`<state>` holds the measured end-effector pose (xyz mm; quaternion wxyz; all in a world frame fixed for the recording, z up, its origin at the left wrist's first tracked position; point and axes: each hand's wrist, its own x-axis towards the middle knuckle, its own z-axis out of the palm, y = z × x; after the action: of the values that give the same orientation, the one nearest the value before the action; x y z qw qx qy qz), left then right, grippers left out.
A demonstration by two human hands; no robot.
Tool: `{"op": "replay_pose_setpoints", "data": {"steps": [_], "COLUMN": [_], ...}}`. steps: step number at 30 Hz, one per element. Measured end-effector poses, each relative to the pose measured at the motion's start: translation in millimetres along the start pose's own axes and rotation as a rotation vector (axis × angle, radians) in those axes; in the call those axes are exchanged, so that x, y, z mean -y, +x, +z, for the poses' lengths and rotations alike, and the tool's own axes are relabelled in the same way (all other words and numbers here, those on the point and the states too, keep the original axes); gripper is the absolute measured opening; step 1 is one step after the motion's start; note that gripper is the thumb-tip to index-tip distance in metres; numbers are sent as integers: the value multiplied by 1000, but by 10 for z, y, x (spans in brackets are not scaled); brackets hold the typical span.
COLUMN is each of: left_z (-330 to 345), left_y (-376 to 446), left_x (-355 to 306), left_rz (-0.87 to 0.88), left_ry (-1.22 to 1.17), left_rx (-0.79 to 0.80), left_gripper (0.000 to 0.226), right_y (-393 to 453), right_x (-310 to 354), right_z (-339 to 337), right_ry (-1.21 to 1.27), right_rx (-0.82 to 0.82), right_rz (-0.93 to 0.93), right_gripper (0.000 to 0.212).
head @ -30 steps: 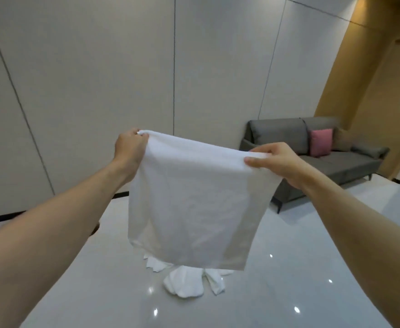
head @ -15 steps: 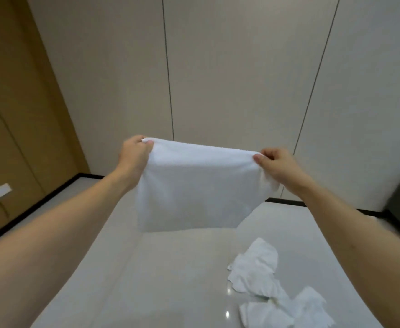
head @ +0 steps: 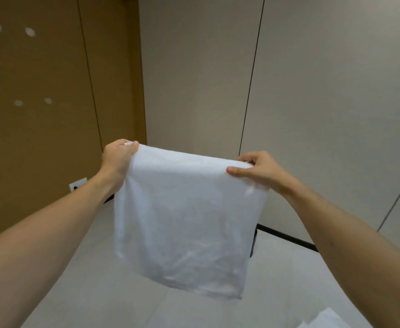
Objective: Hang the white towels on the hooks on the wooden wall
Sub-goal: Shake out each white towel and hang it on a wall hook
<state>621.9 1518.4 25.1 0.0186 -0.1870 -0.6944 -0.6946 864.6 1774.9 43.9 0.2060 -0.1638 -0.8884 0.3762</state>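
Observation:
A white towel [head: 184, 221] hangs spread in front of me at chest height. My left hand [head: 117, 157] grips its top left corner and my right hand [head: 257, 169] pinches its top right corner, with both arms stretched forward. The wooden wall [head: 40, 126] fills the left of the view. Several pale round hooks [head: 29, 31] sit on it in two rows, high up and to the left of the towel. A corner of another white towel [head: 329, 321] lies on the floor at the bottom right.
A grey panelled wall [head: 312, 102] stands ahead and to the right, meeting the wooden wall in a corner. A white wall socket [head: 77, 183] sits low on the wooden wall. The glossy pale floor [head: 87, 292] stretches below the towel.
The view has swung left: the sofa and most of the floor towels have left the frame, and the wooden wall with its hooks has come in. Both hands keep holding the towel.

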Motion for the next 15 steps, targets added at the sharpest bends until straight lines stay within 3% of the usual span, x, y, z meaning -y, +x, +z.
{"op": "replay_pose_setpoints", "data": {"steps": [4,9,12,15], "left_z": [-671,-1588,-2134,-2615], "left_y": [645,1270,1567,1755], "left_x": [26,97,288,530], "left_rz": [63,92,77,-5], "left_ry": [6,26,223,579], "left_rx": [-25,-64,-146,-262], "left_gripper": [20,18,17,16], "right_y": [666,1365,1855,2326], "right_x": [532,1121,1511,1958], "right_z": [484,1120,1586,2241], "right_ry": [-115,191,122,-22], "right_rx": [86,50,95,92], "right_rz": [-28,-118,-200,-328], "right_gripper": [40,25,16,24]}}
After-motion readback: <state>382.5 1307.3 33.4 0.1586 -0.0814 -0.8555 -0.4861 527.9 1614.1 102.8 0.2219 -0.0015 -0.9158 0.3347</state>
